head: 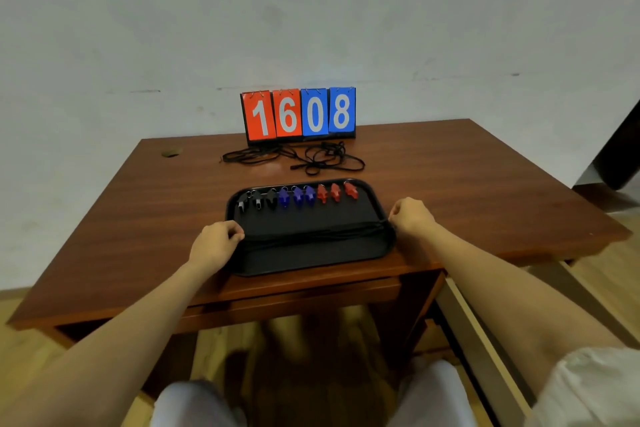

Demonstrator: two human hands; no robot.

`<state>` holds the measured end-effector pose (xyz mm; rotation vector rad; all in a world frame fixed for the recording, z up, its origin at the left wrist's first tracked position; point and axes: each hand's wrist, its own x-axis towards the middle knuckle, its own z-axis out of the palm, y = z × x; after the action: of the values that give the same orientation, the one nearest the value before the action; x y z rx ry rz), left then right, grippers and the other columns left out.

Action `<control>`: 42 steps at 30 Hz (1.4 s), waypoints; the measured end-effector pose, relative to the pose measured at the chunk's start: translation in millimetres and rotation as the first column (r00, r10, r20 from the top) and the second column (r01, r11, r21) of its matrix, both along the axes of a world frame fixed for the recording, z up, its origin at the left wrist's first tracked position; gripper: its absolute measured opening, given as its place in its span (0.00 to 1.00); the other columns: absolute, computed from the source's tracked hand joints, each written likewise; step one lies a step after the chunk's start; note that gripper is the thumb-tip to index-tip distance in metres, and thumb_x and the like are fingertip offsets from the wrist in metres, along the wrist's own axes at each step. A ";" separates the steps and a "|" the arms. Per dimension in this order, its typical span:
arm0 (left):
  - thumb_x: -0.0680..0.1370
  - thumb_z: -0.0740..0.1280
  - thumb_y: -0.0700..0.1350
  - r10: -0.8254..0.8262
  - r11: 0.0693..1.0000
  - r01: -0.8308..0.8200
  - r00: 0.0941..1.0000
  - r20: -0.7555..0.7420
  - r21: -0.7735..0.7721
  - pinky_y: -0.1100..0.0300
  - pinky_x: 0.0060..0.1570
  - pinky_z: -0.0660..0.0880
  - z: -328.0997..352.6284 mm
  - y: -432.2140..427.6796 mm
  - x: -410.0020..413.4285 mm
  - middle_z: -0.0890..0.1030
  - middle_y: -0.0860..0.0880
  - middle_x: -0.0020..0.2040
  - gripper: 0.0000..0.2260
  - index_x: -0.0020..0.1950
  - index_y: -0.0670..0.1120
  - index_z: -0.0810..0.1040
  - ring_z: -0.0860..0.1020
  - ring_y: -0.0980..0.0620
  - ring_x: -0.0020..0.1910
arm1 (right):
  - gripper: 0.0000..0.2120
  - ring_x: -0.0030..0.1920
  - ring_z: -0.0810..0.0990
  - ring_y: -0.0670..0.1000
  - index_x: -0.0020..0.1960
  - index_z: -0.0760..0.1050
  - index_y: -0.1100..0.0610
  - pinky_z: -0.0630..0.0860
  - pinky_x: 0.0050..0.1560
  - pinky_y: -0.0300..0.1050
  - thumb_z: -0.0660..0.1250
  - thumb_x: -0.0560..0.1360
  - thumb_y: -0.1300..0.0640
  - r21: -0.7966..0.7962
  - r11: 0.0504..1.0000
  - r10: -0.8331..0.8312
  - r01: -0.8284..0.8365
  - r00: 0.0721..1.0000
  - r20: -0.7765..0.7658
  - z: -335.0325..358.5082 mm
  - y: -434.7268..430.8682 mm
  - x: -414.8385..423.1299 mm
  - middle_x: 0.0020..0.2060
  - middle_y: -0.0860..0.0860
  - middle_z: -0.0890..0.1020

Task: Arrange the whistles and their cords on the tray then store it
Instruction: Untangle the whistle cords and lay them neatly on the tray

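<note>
A black tray (311,258) lies at the table's near edge. Along its far side stands a row of whistles: three black (258,200), three blue (298,196), three red (336,191). A bundle of black cords (311,236) is stretched straight across the tray from left to right. My left hand (216,241) pinches the bundle's left end at the tray's left rim. My right hand (412,217) pinches its right end at the right rim. More black cords (298,158) lie tangled on the table beyond the tray.
A flip scoreboard (298,114) reading 1608 stands at the back of the brown wooden table (138,218), against the wall. A desk drawer (485,340) is pulled out at the lower right. My knees show under the table.
</note>
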<state>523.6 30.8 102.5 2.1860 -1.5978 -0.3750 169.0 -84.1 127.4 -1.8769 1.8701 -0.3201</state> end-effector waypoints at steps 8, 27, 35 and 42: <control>0.79 0.62 0.48 -0.015 0.999 0.026 0.971 0.238 -0.044 0.48 0.56 0.64 -16.4 5.3 1.5 0.79 0.48 0.51 0.07 0.49 0.51 0.80 0.72 0.43 0.58 | 0.07 0.46 0.81 0.58 0.40 0.78 0.58 0.78 0.45 0.50 0.63 0.76 0.61 -0.029 1.000 0.003 -0.002 1.000 0.024 -11.2 0.7 -4.8 0.44 0.57 0.83; 0.81 0.59 0.40 -0.368 0.919 0.391 0.892 0.261 -0.043 0.56 0.69 0.66 -26.8 4.4 -26.0 0.73 0.48 0.69 0.15 0.68 0.44 0.74 0.71 0.49 0.69 | 0.17 0.70 0.70 0.52 0.68 0.73 0.56 0.67 0.70 0.48 0.55 0.81 0.59 -0.129 0.836 0.484 -0.534 0.827 -0.287 -31.5 20.2 -9.0 0.69 0.51 0.72; 0.80 0.62 0.40 -0.377 0.910 0.408 0.885 0.273 -0.068 0.55 0.67 0.68 -29.1 6.1 -25.6 0.76 0.47 0.66 0.14 0.65 0.43 0.76 0.74 0.48 0.66 | 0.15 0.67 0.73 0.52 0.64 0.76 0.57 0.66 0.70 0.46 0.59 0.80 0.57 -0.252 0.783 0.496 -0.568 0.815 -0.299 -33.5 25.4 -10.6 0.65 0.52 0.77; 0.78 0.66 0.42 -0.384 0.883 0.453 0.847 0.368 -0.121 0.50 0.61 0.73 -27.9 5.9 -33.6 0.80 0.45 0.59 0.11 0.58 0.43 0.81 0.78 0.45 0.58 | 0.13 0.65 0.73 0.51 0.61 0.77 0.54 0.64 0.70 0.52 0.61 0.78 0.56 -0.245 0.778 0.489 -0.578 0.803 -0.342 -31.7 19.4 -3.7 0.60 0.49 0.79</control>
<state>490.0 36.7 74.7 1.7984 -2.2053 0.0525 165.3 -64.7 95.7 -2.7119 1.3786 -0.2116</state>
